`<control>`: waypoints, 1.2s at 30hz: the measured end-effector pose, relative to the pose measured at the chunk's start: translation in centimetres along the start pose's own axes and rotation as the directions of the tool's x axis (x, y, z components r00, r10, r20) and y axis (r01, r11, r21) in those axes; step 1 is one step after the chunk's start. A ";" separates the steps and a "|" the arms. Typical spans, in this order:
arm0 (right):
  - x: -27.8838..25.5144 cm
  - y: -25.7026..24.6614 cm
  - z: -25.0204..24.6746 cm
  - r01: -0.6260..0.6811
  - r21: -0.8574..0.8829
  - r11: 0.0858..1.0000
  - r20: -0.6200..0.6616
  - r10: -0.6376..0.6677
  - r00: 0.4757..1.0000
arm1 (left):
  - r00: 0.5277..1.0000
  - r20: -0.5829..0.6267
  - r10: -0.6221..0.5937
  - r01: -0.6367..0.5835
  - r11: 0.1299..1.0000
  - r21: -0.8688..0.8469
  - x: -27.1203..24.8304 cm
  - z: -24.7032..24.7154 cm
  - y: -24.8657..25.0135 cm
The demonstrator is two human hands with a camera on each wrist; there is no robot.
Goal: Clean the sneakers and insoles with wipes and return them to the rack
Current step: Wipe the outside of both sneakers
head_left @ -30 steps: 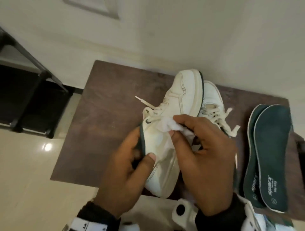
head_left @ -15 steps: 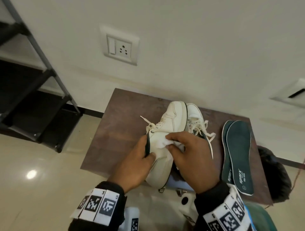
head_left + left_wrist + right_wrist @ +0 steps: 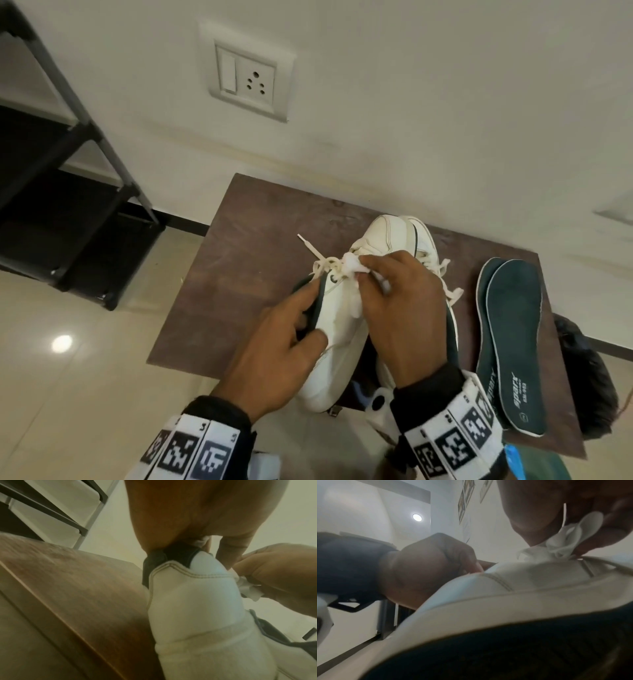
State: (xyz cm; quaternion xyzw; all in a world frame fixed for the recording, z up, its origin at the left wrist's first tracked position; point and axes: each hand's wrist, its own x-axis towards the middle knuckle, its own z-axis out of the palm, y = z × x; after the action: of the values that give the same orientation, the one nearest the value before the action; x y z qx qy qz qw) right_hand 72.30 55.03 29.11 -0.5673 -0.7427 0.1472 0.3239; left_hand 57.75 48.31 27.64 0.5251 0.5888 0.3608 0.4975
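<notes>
At the counter's (image 3: 246, 240) centre, the left hand (image 3: 274, 349) grips the heel collar of a white sneaker (image 3: 339, 325), fingers curled inside and thumb outside. The right hand (image 3: 404, 308) pinches a crumpled wipe (image 3: 352, 263) against its laces. The second sneaker (image 3: 423, 240) lies touching at 3 o'clock, two dark insoles (image 3: 513, 329) farther right.

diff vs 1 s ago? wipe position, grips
The right hand has slid the wipe up the sneaker from its side panel to the laces. The left hand still grips the collar; second sneaker and insoles are unmoved.
</notes>
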 end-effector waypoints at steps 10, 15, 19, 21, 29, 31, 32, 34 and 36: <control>-2.3 -1.3 0.5 0.278 0.060 0.959 0.193 -0.284 0.939 | 0.995 -0.072 0.067 -0.071 0.996 -0.054 0.4 -0.2 0.5; -0.4 1.8 -0.2 0.136 -0.014 0.991 0.046 -0.135 0.990 | 0.998 -0.056 0.036 -0.037 0.999 -0.018 1.3 -0.1 0.8; 0.1 2.3 -0.4 0.090 -0.036 0.995 -0.015 -0.091 0.996 | 1.000 -0.031 0.006 -0.007 0.999 -0.044 1.3 0.3 0.9; 0.0 2.0 -0.3 0.109 -0.028 0.994 0.020 -0.108 0.994 | 1.000 -0.021 0.014 -0.016 0.997 -0.078 1.3 0.3 0.8; -1.8 -0.2 0.4 0.319 0.054 0.946 0.239 -0.323 0.916 | 0.994 -0.113 -0.002 -0.029 0.962 -0.272 1.8 0.2 0.8; -1.1 0.9 0.3 0.261 0.002 0.965 0.166 -0.258 0.952 | 0.995 -0.094 -0.024 -0.002 0.963 -0.270 2.1 0.2 0.7; -0.7 1.4 0.3 0.218 -0.019 0.976 0.126 -0.214 0.969 | 0.995 -0.088 -0.036 0.012 0.965 -0.261 2.1 0.2 0.6; -0.1 2.2 0.1 0.140 -0.030 0.990 0.049 -0.138 0.989 | 0.996 -0.069 -0.052 0.034 0.969 -0.243 2.2 0.1 0.3; 0.2 2.6 0.0 0.095 -0.023 0.995 0.006 -0.095 0.995 | 0.996 -0.052 -0.070 0.055 0.969 -0.242 2.1 0.0 0.1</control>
State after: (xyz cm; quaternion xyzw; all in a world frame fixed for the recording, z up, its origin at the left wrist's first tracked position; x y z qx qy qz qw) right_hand 74.15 55.99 27.64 -0.5348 -0.7711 0.1246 0.3223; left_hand 57.89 50.43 27.26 0.4310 0.5717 0.4292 0.5506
